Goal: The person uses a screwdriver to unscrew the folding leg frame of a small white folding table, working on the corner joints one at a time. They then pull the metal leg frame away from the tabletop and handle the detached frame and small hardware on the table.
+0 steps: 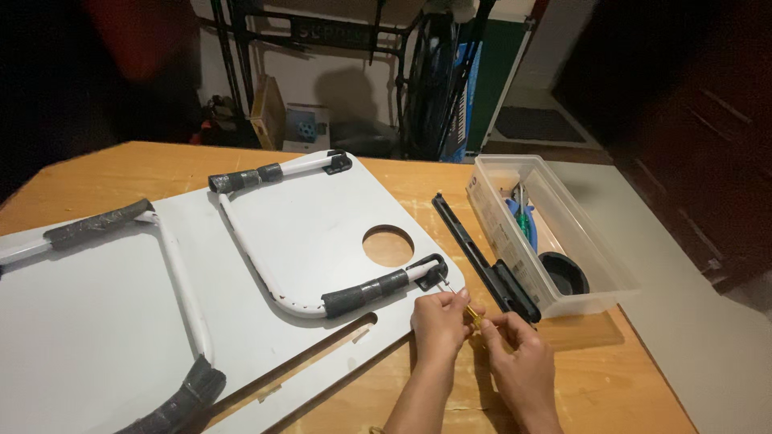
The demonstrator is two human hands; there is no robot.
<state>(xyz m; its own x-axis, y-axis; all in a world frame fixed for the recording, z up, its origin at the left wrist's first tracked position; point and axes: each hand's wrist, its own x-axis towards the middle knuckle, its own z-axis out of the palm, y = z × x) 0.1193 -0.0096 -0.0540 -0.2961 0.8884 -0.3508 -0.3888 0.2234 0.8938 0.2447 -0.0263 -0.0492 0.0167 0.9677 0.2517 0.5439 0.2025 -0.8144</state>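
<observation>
Together, left hand [438, 320] and right hand [515, 347] grip a yellow screwdriver [473, 316]; tip at black bracket [430, 271]

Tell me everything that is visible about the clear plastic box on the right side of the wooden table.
The clear plastic box is a long, open rectangular tub with no lid on it, of see-through plastic. It stands upright on the wooden table, near its right edge, running away from the viewer. Inside lie tools with green and blue handles and a round black cup-like part at the near end. A long black bar lies along its left wall; whether they touch is unclear. Neither hand touches the box.
</observation>
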